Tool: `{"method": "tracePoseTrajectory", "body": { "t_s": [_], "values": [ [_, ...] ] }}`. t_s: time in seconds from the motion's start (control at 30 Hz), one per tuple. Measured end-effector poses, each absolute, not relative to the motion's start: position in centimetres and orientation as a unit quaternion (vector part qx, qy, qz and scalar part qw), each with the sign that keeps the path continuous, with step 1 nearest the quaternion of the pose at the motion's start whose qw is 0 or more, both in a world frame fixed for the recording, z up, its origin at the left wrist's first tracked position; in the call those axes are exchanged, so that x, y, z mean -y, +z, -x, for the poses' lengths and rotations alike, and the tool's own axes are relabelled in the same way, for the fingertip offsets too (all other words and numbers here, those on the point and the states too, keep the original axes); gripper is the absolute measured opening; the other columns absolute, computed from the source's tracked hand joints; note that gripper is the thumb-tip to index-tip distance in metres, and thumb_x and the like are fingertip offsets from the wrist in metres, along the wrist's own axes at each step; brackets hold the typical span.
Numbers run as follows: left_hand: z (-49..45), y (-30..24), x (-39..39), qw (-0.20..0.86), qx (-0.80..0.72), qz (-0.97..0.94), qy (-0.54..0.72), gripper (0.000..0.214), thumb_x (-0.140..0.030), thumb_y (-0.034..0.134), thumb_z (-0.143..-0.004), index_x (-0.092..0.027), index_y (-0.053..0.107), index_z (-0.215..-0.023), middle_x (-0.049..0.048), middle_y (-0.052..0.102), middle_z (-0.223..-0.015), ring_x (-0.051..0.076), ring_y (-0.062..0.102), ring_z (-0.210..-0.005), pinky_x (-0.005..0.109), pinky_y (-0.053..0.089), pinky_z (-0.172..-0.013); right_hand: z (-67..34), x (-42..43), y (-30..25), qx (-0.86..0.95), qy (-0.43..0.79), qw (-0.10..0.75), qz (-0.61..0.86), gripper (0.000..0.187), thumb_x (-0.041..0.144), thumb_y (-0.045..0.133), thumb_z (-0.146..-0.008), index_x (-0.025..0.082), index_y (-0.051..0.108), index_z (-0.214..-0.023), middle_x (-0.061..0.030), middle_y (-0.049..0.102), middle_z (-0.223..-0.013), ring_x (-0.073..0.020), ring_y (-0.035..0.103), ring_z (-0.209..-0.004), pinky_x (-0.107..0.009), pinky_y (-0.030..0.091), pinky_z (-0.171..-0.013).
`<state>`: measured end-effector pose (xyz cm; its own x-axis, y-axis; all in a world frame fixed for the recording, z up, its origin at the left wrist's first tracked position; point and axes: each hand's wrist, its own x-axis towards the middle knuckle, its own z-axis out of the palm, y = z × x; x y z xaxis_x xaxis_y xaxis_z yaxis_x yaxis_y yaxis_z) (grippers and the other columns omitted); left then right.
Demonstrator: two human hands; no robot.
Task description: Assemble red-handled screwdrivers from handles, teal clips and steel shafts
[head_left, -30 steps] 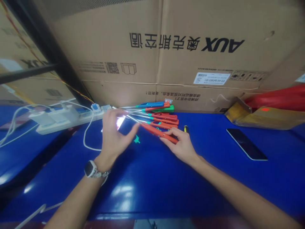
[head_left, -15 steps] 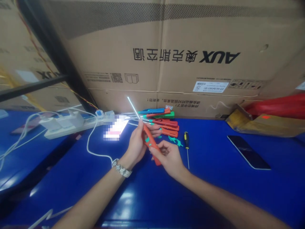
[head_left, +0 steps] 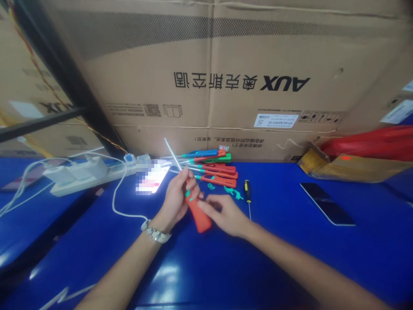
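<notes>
My left hand (head_left: 177, 200) is closed around an orange utility lighter (head_left: 199, 215) with a green trigger and a long metal nozzle that points up and away to the left. Against the lighter's right edge, the thumb and curled fingers of my right hand (head_left: 227, 213) press in a pinch; some fingertips are hidden. Behind my hands lies a pile of similar lighters (head_left: 219, 168) in orange, red, blue and green. Small green plastic pieces (head_left: 232, 192) rest on the blue table (head_left: 274, 267), near a black-and-yellow screwdriver (head_left: 248, 191).
A phone (head_left: 327, 204) lies at the right, before an opened carton (head_left: 348, 168) with red material (head_left: 364, 144). At the left are a lit, blurred screen (head_left: 153, 178) and a white power strip (head_left: 67, 187) with cables. A large cardboard box (head_left: 206, 51) stands behind.
The lighter has turned slightly, showing its broad orange handle end. My right hand has shifted from the handle's lower part to its right edge. The camera view has moved slightly.
</notes>
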<state>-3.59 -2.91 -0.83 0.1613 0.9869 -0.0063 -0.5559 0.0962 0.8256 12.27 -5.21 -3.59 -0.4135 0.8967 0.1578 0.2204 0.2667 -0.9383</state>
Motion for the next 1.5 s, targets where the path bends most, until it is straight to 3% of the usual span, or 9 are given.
{"method": "tracePoseTrajectory", "body": {
  "t_s": [0.1,0.17,0.37,0.53,0.67,0.77,1.0,1.3,1.5],
  "values": [
    [4.3,-0.3,3.0,0.656,-0.337,-0.416,0.531,0.042,-0.053,0.072,-0.081,-0.019,0.047,-0.077,-0.0128,0.033,-0.051,0.003,0.031,-0.034,0.019,0.04,-0.037,-13.8,3.4,-3.1,0.717,0.338,0.4,0.46,0.038,0.041,0.041,-0.101,0.018,0.066,-0.083,-0.001,0.061,-0.069,-0.0147,0.057,-0.063,-0.027,0.044,-0.061],
    [4.7,-0.3,3.0,0.618,-0.38,-0.481,0.492,0.043,-0.057,0.069,-0.082,-0.02,0.048,-0.077,-0.012,0.033,-0.052,0.004,0.031,-0.035,0.019,0.036,-0.035,-14.3,1.9,-3.1,0.76,0.214,0.373,0.488,0.015,0.029,0.057,-0.092,0.017,0.066,-0.096,-0.0026,0.063,-0.079,-0.0162,0.057,-0.07,-0.029,0.046,-0.068],
    [5.8,-0.5,3.1,0.411,-0.477,-0.673,0.388,0.039,-0.057,0.05,-0.094,-0.019,0.052,-0.083,-0.0066,0.041,-0.057,0.009,0.038,-0.043,0.022,0.029,-0.042,-13.7,-0.5,-4.1,0.85,0.071,0.235,0.465,0.01,0.019,0.063,-0.088,0.016,0.068,-0.096,-0.0126,0.066,-0.101,-0.0257,0.056,-0.097,-0.042,0.045,-0.089],
    [6.2,-0.2,3.4,0.212,-0.499,-0.788,0.292,0.037,-0.046,0.04,-0.101,-0.021,0.047,-0.074,-0.0022,0.05,-0.057,0.015,0.046,-0.05,0.027,0.029,-0.052,-13.9,-0.5,-4.3,0.785,0.213,0.35,0.465,0.009,0.025,0.063,-0.088,0.018,0.062,-0.083,-0.0054,0.066,-0.08,-0.0202,0.057,-0.08,-0.037,0.047,-0.078],
    [5.9,-0.5,3.6,0.147,-0.525,-0.812,0.209,0.034,-0.041,0.036,-0.103,-0.022,0.045,-0.076,-0.0007,0.051,-0.057,0.018,0.05,-0.049,0.029,0.027,-0.054,-15.1,0.0,-3.5,0.56,0.495,0.503,0.435,0.025,0.043,0.065,-0.084,0.021,0.055,-0.084,-0.0003,0.064,-0.068,-0.0144,0.055,-0.06,-0.028,0.043,-0.058],
    [5.8,-0.9,3.6,0.126,-0.534,-0.82,0.163,0.033,-0.041,0.033,-0.103,-0.022,0.044,-0.078,0.0008,0.053,-0.06,0.019,0.053,-0.052,0.03,0.029,-0.056,-16.0,0.4,-2.7,0.439,0.597,0.553,0.38,0.025,0.039,0.07,-0.076,0.021,0.054,-0.082,0.0005,0.062,-0.067,-0.0138,0.054,-0.059,-0.026,0.04,-0.054],
    [6.3,-1.2,3.8,0.099,-0.542,-0.831,0.082,0.033,-0.042,0.03,-0.103,-0.023,0.046,-0.081,0.0041,0.059,-0.066,0.023,0.06,-0.058,0.031,0.031,-0.057,-17.0,-0.1,-2.5,0.401,0.566,0.607,0.389,0.026,0.041,0.07,-0.073,0.022,0.058,-0.087,-0.0014,0.062,-0.069,-0.0167,0.058,-0.065,-0.027,0.044,-0.055],
    [6.3,-1.5,4.0,0.085,-0.545,-0.832,0.06,0.034,-0.042,0.031,-0.103,-0.022,0.051,-0.085,0.0073,0.064,-0.07,0.026,0.065,-0.063,0.032,0.034,-0.057,-17.0,0.3,-2.9,0.58,0.383,0.582,0.422,0.033,0.054,0.067,-0.081,0.022,0.062,-0.088,0.001,0.062,-0.069,-0.0149,0.061,-0.067,-0.029,0.052,-0.066],
    [6.2,-1.2,4.0,0.085,-0.542,-0.834,0.057,0.033,-0.041,0.03,-0.103,-0.021,0.051,-0.086,0.0071,0.063,-0.07,0.027,0.064,-0.063,0.032,0.032,-0.057,-17.5,0.1,-3.0,0.55,0.469,0.556,0.41,0.036,0.052,0.078,-0.073,0.02,0.064,-0.085,0.0027,0.062,-0.064,-0.0114,0.057,-0.058,-0.025,0.047,-0.057]
  ]
}}
